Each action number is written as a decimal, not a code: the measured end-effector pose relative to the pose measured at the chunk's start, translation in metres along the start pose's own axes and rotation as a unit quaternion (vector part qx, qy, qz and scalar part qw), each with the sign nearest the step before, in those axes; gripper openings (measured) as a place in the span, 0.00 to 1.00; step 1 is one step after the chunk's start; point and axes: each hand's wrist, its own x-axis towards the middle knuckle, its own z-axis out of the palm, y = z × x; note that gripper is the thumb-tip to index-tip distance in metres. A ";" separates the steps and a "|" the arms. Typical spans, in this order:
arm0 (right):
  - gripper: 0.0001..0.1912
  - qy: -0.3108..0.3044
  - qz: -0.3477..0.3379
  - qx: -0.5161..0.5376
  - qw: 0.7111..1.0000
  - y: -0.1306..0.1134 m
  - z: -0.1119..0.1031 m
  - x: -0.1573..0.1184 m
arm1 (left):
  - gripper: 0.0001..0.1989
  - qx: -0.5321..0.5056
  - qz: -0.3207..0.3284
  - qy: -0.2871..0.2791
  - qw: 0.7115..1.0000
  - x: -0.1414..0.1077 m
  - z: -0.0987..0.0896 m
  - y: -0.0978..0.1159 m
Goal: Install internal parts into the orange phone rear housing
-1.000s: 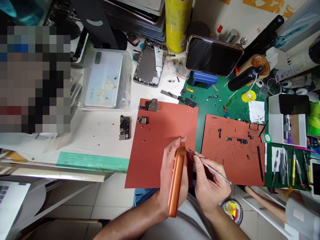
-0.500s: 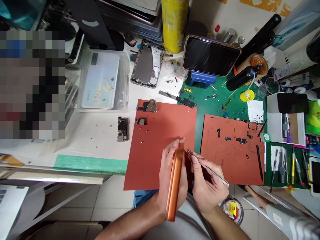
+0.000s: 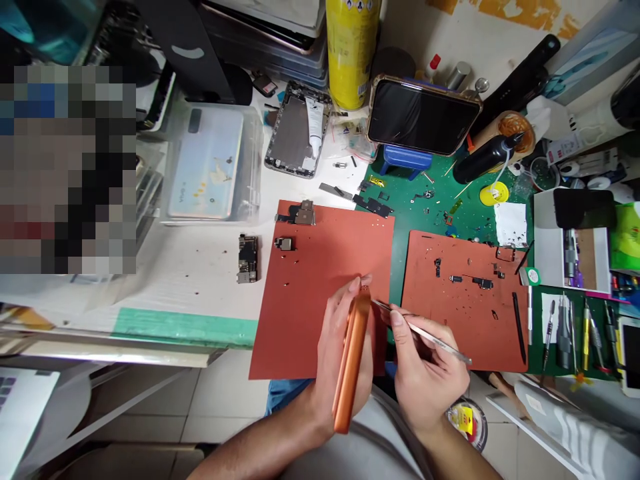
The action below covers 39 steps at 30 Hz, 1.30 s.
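My left hand [image 3: 331, 337] is wrapped round an orange phone [image 3: 351, 367], held on edge so that its side faces me. Its thumb and fingertips meet near the phone's far end. Silver tweezers [image 3: 436, 342] are pinched in my right hand [image 3: 429, 373], their tips pointing left at the phone's upper right edge. Whether the tips touch it I cannot tell. The phone's broad faces are mostly turned away from view. Under both hands lies a red mat [image 3: 300, 313].
Camera modules [image 3: 303, 213] and a small metal part [image 3: 284, 244] lie on the mat, a circuit board [image 3: 247, 258] left of it. A second red mat [image 3: 465, 340] carries tiny parts. Behind stand a propped phone [image 3: 424, 115] and a yellow can [image 3: 353, 60]. Tools [image 3: 563, 333] lie far right.
My right hand with the tweezers has moved slightly right, and the tips are a little farther from the phone's end. The phone has tilted slightly in my left hand.
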 end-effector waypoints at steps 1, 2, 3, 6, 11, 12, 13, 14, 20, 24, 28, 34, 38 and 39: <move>0.09 -0.008 0.026 0.013 1.000 -0.001 -0.005 0.005 | 0.23 -0.009 0.006 -0.017 1.000 0.002 -0.005 -0.001; 0.08 -0.019 0.056 0.030 0.998 0.000 -0.010 0.011 | 0.23 -0.022 0.011 -0.049 0.998 0.004 -0.010 -0.002; 0.07 -0.034 0.087 0.051 0.994 0.000 -0.016 0.018 | 0.23 -0.041 0.017 -0.077 0.996 0.008 -0.017 -0.004; 0.07 -0.085 0.160 0.118 0.976 0.005 -0.029 0.038 | 0.19 -0.076 -0.013 -0.144 0.987 0.021 -0.038 -0.012; 0.09 -0.123 0.201 0.163 0.958 0.012 -0.023 0.048 | 0.16 0.006 -0.041 -0.224 0.974 0.041 -0.057 -0.022; 0.09 -0.124 0.201 0.166 0.957 0.012 -0.020 0.046 | 0.16 0.014 -0.036 -0.224 0.974 0.043 -0.057 -0.021; 0.09 -0.123 0.201 0.168 0.957 0.012 -0.017 0.044 | 0.16 0.014 -0.032 -0.225 0.974 0.044 -0.057 -0.019; 0.09 -0.120 0.198 0.169 0.958 0.012 -0.014 0.042 | 0.16 0.007 -0.028 -0.227 0.973 0.045 -0.056 -0.016; 0.09 -0.092 0.159 0.147 0.972 0.007 -0.005 0.036 | 0.20 -0.047 -0.003 -0.237 0.970 0.046 -0.051 -0.003; 0.09 -0.089 0.128 0.123 0.980 0.001 -0.001 0.038 | 0.21 -0.027 0.026 -0.236 0.971 0.045 -0.050 -0.003; 0.07 -0.098 0.115 0.109 0.982 -0.001 0.001 0.039 | 0.24 -0.008 0.059 -0.234 0.970 0.044 -0.051 -0.006; 0.07 -0.092 0.109 0.069 0.987 0.003 -0.002 0.039 | 0.24 -0.016 0.067 -0.235 0.970 0.045 -0.050 -0.007; 0.06 -0.098 0.109 0.060 0.987 0.004 -0.003 0.039 | 0.24 -0.021 0.074 -0.234 0.969 0.045 -0.050 -0.006; 0.06 -0.099 0.109 0.057 0.987 0.004 -0.003 0.039 | 0.24 -0.022 0.074 -0.235 0.969 0.045 -0.050 -0.006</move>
